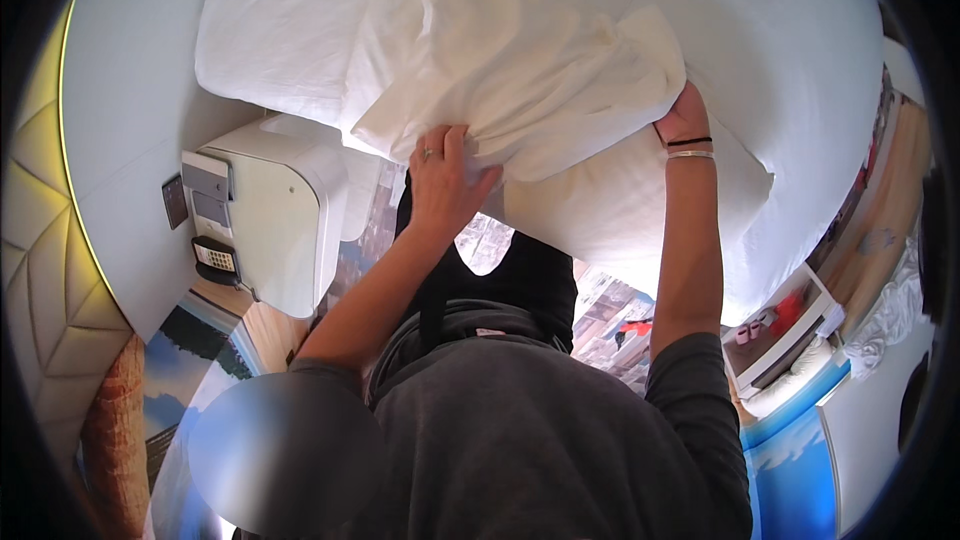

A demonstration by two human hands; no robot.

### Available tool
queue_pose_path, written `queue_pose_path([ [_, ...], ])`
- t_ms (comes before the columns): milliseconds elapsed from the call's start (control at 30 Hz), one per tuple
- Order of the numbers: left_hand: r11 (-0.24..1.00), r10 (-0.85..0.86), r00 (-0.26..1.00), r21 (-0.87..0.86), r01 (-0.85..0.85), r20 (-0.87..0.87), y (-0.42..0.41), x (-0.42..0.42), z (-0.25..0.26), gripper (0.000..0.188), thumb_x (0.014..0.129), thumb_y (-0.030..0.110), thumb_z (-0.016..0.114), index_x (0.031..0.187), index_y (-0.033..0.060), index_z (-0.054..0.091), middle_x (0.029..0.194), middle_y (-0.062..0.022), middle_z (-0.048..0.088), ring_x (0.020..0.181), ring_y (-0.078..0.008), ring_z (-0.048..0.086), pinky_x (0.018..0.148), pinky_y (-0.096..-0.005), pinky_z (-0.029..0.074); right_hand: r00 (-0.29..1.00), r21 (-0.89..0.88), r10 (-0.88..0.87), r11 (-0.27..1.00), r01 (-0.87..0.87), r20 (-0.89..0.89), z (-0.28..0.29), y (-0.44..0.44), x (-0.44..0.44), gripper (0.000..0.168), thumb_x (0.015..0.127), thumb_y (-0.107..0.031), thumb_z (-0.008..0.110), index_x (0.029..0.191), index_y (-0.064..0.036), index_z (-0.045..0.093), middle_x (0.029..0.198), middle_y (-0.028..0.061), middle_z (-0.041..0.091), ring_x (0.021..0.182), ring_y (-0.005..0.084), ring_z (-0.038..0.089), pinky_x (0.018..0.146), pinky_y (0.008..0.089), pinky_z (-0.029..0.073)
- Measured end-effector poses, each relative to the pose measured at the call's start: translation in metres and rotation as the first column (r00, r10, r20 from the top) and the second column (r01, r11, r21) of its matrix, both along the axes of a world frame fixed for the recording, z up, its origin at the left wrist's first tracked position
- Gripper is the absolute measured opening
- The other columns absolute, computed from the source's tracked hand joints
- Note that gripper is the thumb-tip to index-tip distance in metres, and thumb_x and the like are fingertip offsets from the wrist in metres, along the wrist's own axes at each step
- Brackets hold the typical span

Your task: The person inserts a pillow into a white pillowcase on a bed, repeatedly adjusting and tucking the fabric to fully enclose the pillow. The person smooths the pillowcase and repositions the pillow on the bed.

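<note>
A rumpled white bed linen piece [540, 90], perhaps a pillowcase or sheet, lies bunched at the near side of the bed. My left hand [446, 180], with a ring on one finger, has its fingers over the near edge of this linen and its thumb apart. At the linen's right end, my right hand [686, 116] grips the folded edge; its fingertips are hidden by cloth. Beneath the linen, a white pillow or folded bedding piece [637, 187] hangs toward my legs. The white-covered bed [795, 90] extends beyond both hands.
Left of the bed stands a white bedside cabinet [270, 217], with a telephone [215, 260] at its wall side. A padded wall panel [56, 240] edges the left. To the right are an open shelf unit [780, 330] holding slippers and crumpled white linen [889, 315].
</note>
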State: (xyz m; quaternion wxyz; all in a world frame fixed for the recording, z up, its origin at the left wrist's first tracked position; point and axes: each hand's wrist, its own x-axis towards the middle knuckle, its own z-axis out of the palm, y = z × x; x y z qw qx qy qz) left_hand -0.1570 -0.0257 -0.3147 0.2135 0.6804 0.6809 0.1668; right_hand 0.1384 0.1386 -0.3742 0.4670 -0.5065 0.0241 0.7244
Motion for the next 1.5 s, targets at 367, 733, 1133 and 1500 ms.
queue_pose_path([
  [367,0.976,0.049,0.994,0.207,-0.069,0.099,-0.020,0.095,-0.004,0.056,0.072,0.024,0.081,0.113,-0.0013,0.053,0.108,-0.0176,0.055,0.102,-0.0382,0.051,0.094,-0.0478,0.039,0.385,0.063,0.541,0.519,-0.853,0.748,-0.023,0.018,0.082,0.033,0.093,-0.017,0.056,0.121,0.000,0.057,0.121,0.0126,0.063,0.104,0.0240,0.060,0.091,0.0377,0.049],
  [733,0.955,0.289,0.955,0.088,-0.283,-0.071,-0.010,0.085,-0.024,0.065,0.066,0.019,0.082,0.124,0.0062,0.054,0.120,-0.0146,0.049,0.113,-0.0363,0.046,0.098,-0.0490,0.036,-0.284,-0.281,-0.304,0.052,-0.958,0.910,0.060,0.034,-0.008,0.044,0.080,-0.002,0.058,0.123,-0.009,0.056,0.123,0.0130,0.058,0.110,0.0316,0.057,0.094,0.0412,0.048],
  [1133,0.942,0.329,0.938,0.034,-0.334,0.111,-0.030,0.032,-0.067,0.044,0.068,0.018,0.077,0.102,0.0035,0.053,0.104,-0.0197,0.058,0.104,-0.0397,0.055,0.094,-0.0492,0.042,0.002,-0.192,-0.546,-0.298,-0.935,0.838,0.004,-0.049,-0.121,0.048,0.077,-0.011,0.062,0.124,-0.007,0.053,0.114,0.0110,0.056,0.109,0.0296,0.051,0.101,0.0430,0.038],
  [1500,0.984,0.147,0.989,-0.106,-0.146,0.004,-0.019,0.037,-0.068,0.097,0.063,0.035,0.084,0.143,0.0050,0.037,0.143,-0.0150,0.041,0.137,-0.0331,0.032,0.115,-0.0518,0.018,-0.089,-0.256,-0.378,-0.420,-0.870,0.921,0.027,0.005,-0.073,0.026,0.065,-0.008,0.068,0.089,-0.007,0.061,0.096,0.0092,0.058,0.102,0.0299,0.054,0.097,0.0398,0.042],
])
